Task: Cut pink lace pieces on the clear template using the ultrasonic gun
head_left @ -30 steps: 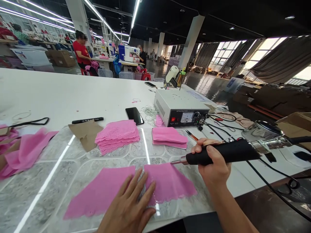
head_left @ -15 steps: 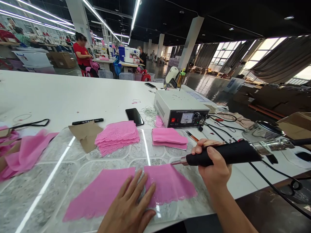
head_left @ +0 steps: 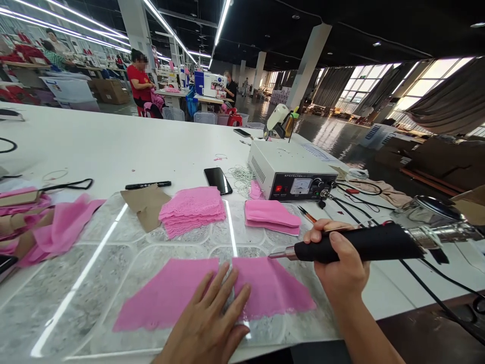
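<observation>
My left hand (head_left: 212,313) lies flat with fingers spread across the inner edges of two pink fabric pieces. The left fabric piece (head_left: 162,296) and the right fabric piece (head_left: 275,288) lie side by side on a clear, marble-patterned mat (head_left: 102,273). In my right hand (head_left: 343,263) is a black handheld ultrasonic tool (head_left: 364,245) with a metal tip. Its tip meets the top edge of the right piece, near the middle. Behind lie a stack of pink scalloped pieces (head_left: 193,210) and a folded pink stack (head_left: 271,215).
A control box (head_left: 295,169) with a dial and lit red switch stands behind the tool, cables running off its right side. A phone (head_left: 217,180), a marker (head_left: 147,185), brown paper (head_left: 147,205) and a glass jar (head_left: 428,217) surround the mat. Pink scraps (head_left: 64,222) lie left.
The whole view has shifted, so the table's things appear a little further right. Both hands keep their places on the fabric and the tool; the tip stays at the right piece's top edge.
</observation>
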### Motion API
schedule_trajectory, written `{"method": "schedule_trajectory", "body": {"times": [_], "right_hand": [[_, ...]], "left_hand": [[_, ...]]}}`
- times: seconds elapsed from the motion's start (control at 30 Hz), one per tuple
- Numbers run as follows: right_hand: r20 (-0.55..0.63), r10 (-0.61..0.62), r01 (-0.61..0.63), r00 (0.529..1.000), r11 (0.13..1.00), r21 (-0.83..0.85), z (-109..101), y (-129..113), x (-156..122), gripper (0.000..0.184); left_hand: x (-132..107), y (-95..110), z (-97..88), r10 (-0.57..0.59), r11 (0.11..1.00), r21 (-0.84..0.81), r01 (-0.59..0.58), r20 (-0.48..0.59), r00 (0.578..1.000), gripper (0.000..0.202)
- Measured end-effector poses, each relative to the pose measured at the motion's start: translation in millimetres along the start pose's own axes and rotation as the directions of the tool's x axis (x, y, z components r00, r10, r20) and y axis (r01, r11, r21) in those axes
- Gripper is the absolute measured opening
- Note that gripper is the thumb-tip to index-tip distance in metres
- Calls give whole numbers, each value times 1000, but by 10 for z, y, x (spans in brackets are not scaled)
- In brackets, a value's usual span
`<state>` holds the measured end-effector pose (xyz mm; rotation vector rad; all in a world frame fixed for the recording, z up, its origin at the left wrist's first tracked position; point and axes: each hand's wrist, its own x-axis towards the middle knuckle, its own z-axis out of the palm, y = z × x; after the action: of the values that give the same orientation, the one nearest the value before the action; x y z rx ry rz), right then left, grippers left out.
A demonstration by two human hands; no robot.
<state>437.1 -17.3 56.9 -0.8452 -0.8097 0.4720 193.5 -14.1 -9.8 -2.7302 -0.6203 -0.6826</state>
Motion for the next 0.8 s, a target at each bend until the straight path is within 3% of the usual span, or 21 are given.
{"method": "schedule_trajectory", "body": {"times": [0.47,0.8], "right_hand": [[33,9,-8,999,999,-48,71,33,-41,11],[53,40,-40,998,999,7,206,47,-115,9]], "left_hand": [[-15,7,-27,-42,991,-122,47,43,998,45],[46,25,-122,-10,995,-95,18,84,996,50]]}}
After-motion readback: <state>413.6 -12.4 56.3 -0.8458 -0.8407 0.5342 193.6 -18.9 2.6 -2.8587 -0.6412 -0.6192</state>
